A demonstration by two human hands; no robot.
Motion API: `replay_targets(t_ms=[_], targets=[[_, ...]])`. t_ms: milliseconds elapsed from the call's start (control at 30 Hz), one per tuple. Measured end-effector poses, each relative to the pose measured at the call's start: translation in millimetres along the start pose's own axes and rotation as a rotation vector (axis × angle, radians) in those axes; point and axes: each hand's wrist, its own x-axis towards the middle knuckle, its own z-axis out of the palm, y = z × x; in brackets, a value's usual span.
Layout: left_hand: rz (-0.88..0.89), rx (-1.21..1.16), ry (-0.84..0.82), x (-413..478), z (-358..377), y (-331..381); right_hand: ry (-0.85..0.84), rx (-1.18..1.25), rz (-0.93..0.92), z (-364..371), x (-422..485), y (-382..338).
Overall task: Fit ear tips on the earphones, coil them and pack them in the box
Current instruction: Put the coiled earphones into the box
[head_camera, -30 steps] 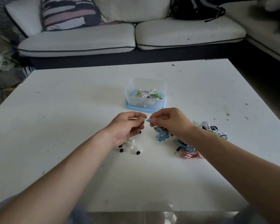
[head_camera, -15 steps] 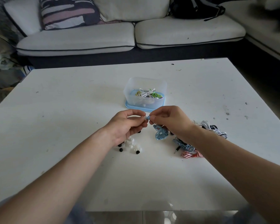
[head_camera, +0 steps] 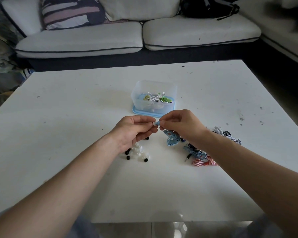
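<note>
White tip [head_camera: 154,124] touches earbud [head_camera: 158,124] mid table [head_camera: 76,134].

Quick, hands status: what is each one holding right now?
Left hand: pinches a white ear tip.
Right hand: pinches a blue earbud; its cable hangs below.

Two hands [head_camera: 132,130] [head_camera: 183,124], one box [head_camera: 137,100], four black ear tips [head_camera: 128,158]

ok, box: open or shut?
Open. The box has no lid on top, earphones show inside, and it stands on what looks like its blue lid.
</note>
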Motion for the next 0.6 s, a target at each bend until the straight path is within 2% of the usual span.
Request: replay_targets(t_ms=[600], targets=[[0.022,0.061,-0.006,0.8,-1.1,1.2,0.000,-0.030,-0.005,-1.4,1.5,0.8]])
